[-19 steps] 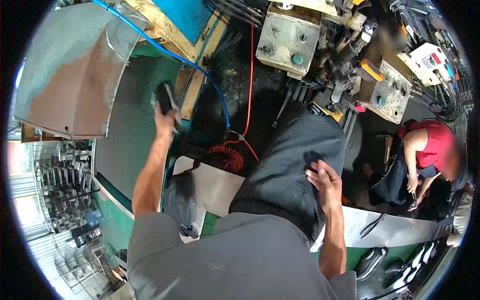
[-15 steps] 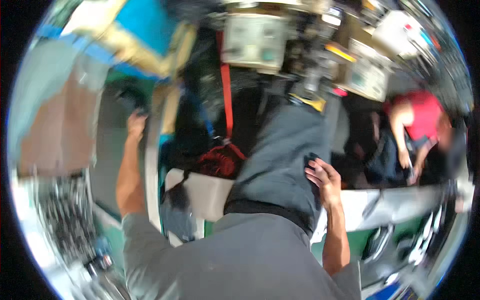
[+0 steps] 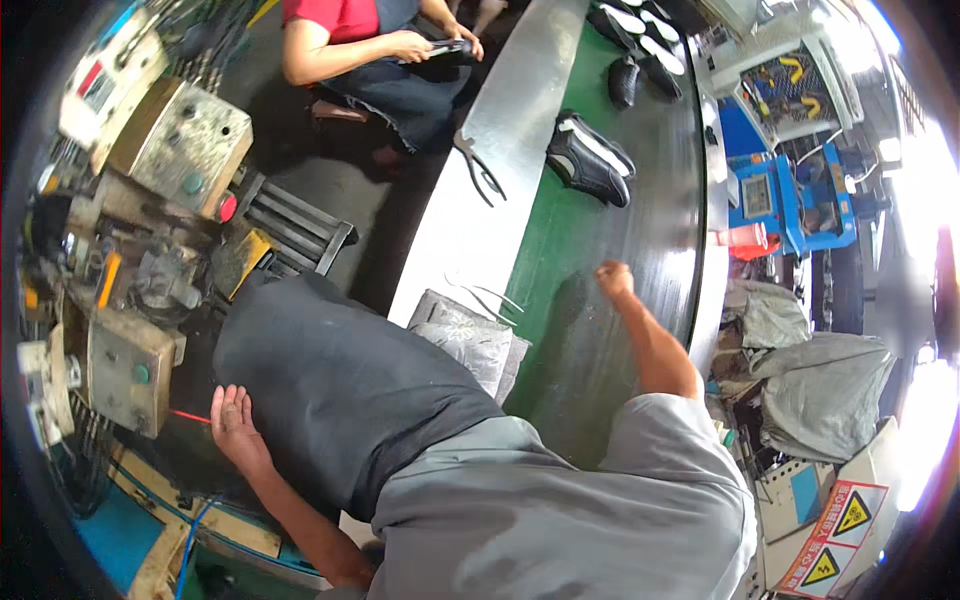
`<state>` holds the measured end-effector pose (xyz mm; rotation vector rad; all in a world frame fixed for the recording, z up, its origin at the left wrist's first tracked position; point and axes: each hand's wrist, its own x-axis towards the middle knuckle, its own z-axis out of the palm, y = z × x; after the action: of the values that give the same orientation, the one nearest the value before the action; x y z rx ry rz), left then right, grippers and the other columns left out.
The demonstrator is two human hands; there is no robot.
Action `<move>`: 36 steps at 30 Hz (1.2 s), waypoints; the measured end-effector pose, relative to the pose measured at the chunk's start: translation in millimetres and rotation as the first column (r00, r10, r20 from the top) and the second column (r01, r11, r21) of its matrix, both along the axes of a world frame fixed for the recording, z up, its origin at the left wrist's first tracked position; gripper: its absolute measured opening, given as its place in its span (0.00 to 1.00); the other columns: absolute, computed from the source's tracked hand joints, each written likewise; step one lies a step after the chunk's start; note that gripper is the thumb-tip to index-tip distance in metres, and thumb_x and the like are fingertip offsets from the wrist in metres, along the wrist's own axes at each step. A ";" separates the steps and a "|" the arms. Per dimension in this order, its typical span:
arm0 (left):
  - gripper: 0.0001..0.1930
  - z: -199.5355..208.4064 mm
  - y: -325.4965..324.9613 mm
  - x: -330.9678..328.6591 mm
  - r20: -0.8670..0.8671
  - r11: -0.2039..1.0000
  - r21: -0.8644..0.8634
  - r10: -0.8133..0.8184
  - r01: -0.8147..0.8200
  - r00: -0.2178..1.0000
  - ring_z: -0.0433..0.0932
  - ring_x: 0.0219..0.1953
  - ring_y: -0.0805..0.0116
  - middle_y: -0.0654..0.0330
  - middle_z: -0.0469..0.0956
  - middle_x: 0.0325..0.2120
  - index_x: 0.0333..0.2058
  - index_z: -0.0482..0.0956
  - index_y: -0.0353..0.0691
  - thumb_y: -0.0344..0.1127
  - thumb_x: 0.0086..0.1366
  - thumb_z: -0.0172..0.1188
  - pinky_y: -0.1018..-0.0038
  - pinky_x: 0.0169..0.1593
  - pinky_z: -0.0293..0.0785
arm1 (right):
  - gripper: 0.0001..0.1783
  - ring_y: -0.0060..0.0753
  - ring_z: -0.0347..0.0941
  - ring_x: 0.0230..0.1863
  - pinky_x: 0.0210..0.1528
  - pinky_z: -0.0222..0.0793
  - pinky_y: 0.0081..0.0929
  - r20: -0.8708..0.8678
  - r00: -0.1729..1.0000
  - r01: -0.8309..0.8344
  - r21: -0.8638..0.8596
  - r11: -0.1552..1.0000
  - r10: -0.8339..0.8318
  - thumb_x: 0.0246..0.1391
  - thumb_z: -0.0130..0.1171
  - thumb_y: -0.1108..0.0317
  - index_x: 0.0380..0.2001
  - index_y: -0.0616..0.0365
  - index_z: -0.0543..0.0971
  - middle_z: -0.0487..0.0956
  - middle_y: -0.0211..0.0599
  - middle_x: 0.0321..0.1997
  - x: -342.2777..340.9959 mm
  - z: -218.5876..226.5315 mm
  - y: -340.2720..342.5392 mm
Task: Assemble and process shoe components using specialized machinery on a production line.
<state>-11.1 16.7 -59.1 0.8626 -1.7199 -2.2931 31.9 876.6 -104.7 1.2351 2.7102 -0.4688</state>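
My right hand [image 3: 614, 280] is over the green conveyor belt [image 3: 540, 345], its fingers curled in, with no object visible in it. Beyond it on the belt lies a pair of black shoes [image 3: 590, 160] with white trim. My left hand [image 3: 234, 418] rests by my dark-clad leg, fingers spread and holding nothing. Along the metal ledge [image 3: 440, 225] beside the belt lie dark pincers [image 3: 479, 172]. Nearer me, a light-handled hand tool [image 3: 485, 297] lies at a worn grey cushion [image 3: 470, 345].
At the upper left a co-worker in a red top [image 3: 345, 20] sits holding a dark tool. More shoes [image 3: 640, 55] lie farther along the belt. Grimy machine boxes [image 3: 190, 145] line the left; a blue machine [image 3: 785, 200] and cloth-draped equipment [image 3: 825, 385] stand right.
My view has swung right, bringing the belt to the right and the co-worker to the upper left. The left hand, earlier stretched out by a dark object, is now beside my leg; the right has reached over the belt.
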 end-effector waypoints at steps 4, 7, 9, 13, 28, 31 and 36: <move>0.26 38.1 -4.7 -2.5 0.114 0.970 -0.229 -0.061 0.086 0.992 0.82 0.61 0.54 0.42 0.80 0.62 0.70 0.71 0.25 0.36 0.82 0.58 0.61 0.67 0.79 | 0.37 0.59 0.82 0.64 0.67 0.78 0.48 0.016 0.999 0.042 0.075 0.996 -0.043 0.57 0.73 0.53 0.65 0.62 0.81 0.85 0.58 0.61 -45.4 -5.0 84.1; 0.25 49.1 -29.0 10.5 0.187 0.937 -0.332 -0.047 0.108 0.981 0.83 0.58 0.57 0.45 0.81 0.60 0.70 0.72 0.28 0.38 0.83 0.57 0.63 0.64 0.79 | 0.48 0.59 0.73 0.74 0.77 0.68 0.48 -0.041 0.998 -0.048 0.135 0.990 0.054 0.54 0.75 0.51 0.73 0.64 0.72 0.78 0.60 0.71 -111.0 -5.2 117.7; 0.23 42.2 -36.7 10.8 0.242 0.933 -0.335 -0.050 0.132 0.969 0.85 0.57 0.56 0.49 0.84 0.58 0.70 0.75 0.31 0.37 0.84 0.57 0.61 0.64 0.83 | 0.51 0.60 0.70 0.77 0.78 0.66 0.50 -0.079 0.990 -0.104 0.141 0.985 0.115 0.53 0.76 0.51 0.75 0.63 0.70 0.76 0.61 0.73 -147.6 0.2 143.2; 0.24 57.9 -25.7 10.4 0.282 0.907 -0.394 -0.035 0.149 0.959 0.86 0.57 0.58 0.50 0.85 0.56 0.68 0.75 0.29 0.39 0.83 0.60 0.61 0.63 0.83 | 0.56 0.64 0.67 0.78 0.78 0.65 0.53 -0.020 0.985 -0.171 -0.037 0.985 0.170 0.48 0.80 0.49 0.79 0.50 0.67 0.76 0.63 0.72 -196.7 -12.4 116.0; 0.22 32.3 233.1 -113.1 0.005 0.836 0.007 -0.548 0.548 0.836 0.88 0.53 0.55 0.45 0.85 0.54 0.65 0.77 0.26 0.35 0.80 0.59 0.63 0.60 0.85 | 0.28 0.32 0.83 0.43 0.48 0.80 0.36 -0.203 0.845 0.135 -0.815 0.564 -0.495 0.56 0.76 0.58 0.54 0.65 0.83 0.85 0.35 0.42 13.1 23.5 -107.4; 0.27 16.5 292.7 -123.9 -0.012 0.773 0.154 -0.622 0.616 0.783 0.85 0.58 0.56 0.45 0.83 0.58 0.71 0.74 0.32 0.43 0.81 0.60 0.64 0.62 0.81 | 0.31 0.27 0.80 0.45 0.53 0.78 0.31 -0.263 0.884 -0.039 -0.866 0.499 -0.387 0.58 0.74 0.61 0.61 0.64 0.80 0.84 0.32 0.44 24.9 68.1 -174.2; 0.29 58.9 334.5 -150.1 0.021 0.682 0.631 -0.491 0.370 0.871 0.83 0.54 0.60 0.52 0.82 0.59 0.68 0.77 0.38 0.56 0.85 0.51 0.62 0.58 0.81 | 0.56 0.40 0.74 0.68 0.72 0.70 0.37 -0.519 0.818 -0.533 -0.525 0.663 0.247 0.57 0.78 0.58 0.81 0.63 0.59 0.71 0.53 0.76 -1.1 149.3 -301.3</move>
<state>-161.2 351.2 -0.1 0.8460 -1.3357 -3.3076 30.9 575.4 44.6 0.3420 2.5812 -1.5853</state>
